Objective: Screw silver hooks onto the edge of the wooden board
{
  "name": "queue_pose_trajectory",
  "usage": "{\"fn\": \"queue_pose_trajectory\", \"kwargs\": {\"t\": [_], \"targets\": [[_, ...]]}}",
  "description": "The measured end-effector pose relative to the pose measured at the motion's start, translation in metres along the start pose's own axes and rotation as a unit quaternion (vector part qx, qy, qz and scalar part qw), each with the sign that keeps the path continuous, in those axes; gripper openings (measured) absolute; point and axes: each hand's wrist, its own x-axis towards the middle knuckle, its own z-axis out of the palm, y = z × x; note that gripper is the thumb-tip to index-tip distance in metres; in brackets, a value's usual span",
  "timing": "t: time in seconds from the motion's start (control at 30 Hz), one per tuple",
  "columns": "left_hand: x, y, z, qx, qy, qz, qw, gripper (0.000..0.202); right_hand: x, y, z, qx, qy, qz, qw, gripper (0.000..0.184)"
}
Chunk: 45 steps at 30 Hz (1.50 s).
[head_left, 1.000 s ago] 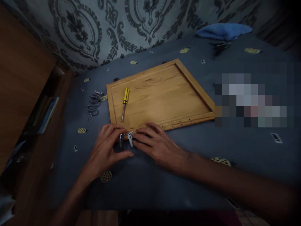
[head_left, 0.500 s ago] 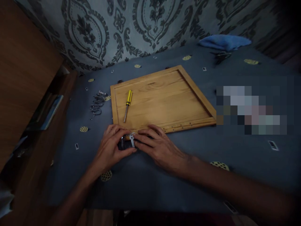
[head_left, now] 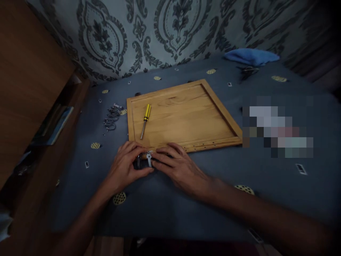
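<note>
A flat wooden panel [head_left: 183,117] with a raised frame lies on a dark blue cloth. A yellow-handled screwdriver [head_left: 145,119] rests on its left part. At the panel's near edge both hands meet over a small metal bracket [head_left: 148,157]. My left hand [head_left: 125,167] curls its fingers and thumb round the bracket's left side. My right hand [head_left: 176,165] presses its fingertips on the bracket's right side, against the panel's edge. A row of small holes runs along that edge to the right.
A heap of metal hooks and fittings [head_left: 112,117] lies left of the panel. A blue cloth [head_left: 250,56] and a dark tool [head_left: 246,71] lie at the far right. A brown cabinet [head_left: 26,89] stands on the left. A patterned wall rises behind.
The view has shifted slightly, so the panel sits a little lower in the frame. Both hands stay on the bracket at the panel's near edge, with only small finger movement.
</note>
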Motion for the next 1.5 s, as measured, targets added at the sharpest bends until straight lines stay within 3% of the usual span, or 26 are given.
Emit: {"fn": "queue_pose_trajectory", "kwargs": {"t": [0.13, 0.2, 0.33, 0.43, 0.53, 0.63, 0.73, 0.97, 1.27, 1.5], "targets": [[0.001, 0.001, -0.002, -0.011, -0.003, -0.01, 1.0, 0.041, 0.005, 0.013, -0.005, 0.045, 0.057, 0.018, 0.997, 0.041], [0.001, 0.002, -0.002, -0.014, -0.004, -0.016, 1.0, 0.041, 0.018, 0.027, -0.009, 0.046, 0.057, 0.041, 0.996, 0.043], [0.001, 0.0, -0.001, -0.015, -0.005, -0.028, 0.999, 0.04, 0.059, 0.058, -0.012, -0.019, -0.032, 0.124, 0.992, 0.057], [0.002, 0.0, 0.0, -0.014, -0.011, -0.039, 0.999, 0.038, 0.085, 0.074, -0.009, -0.054, -0.12, 0.137, 0.982, 0.073], [0.002, 0.0, 0.0, -0.014, -0.017, -0.053, 0.998, 0.038, 0.096, 0.08, -0.005, -0.076, -0.138, 0.117, 0.981, 0.061], [0.001, 0.0, 0.001, -0.018, -0.016, -0.064, 0.998, 0.038, 0.096, 0.082, -0.004, -0.089, -0.119, 0.1, 0.984, 0.04], [0.0, 0.001, 0.001, -0.016, -0.016, -0.07, 0.997, 0.036, 0.094, 0.087, -0.006, -0.091, -0.115, 0.091, 0.985, 0.031], [0.002, 0.001, 0.0, -0.026, -0.029, -0.074, 0.996, 0.038, 0.086, 0.1, -0.014, -0.093, -0.104, 0.059, 0.988, 0.034], [0.002, 0.0, 0.001, -0.031, -0.029, -0.077, 0.996, 0.036, 0.072, 0.096, -0.013, -0.129, -0.044, 0.081, 0.987, 0.03], [0.002, -0.004, 0.001, -0.024, -0.028, -0.065, 0.997, 0.042, 0.062, 0.097, -0.018, -0.111, -0.036, 0.087, 0.989, 0.021]]}}
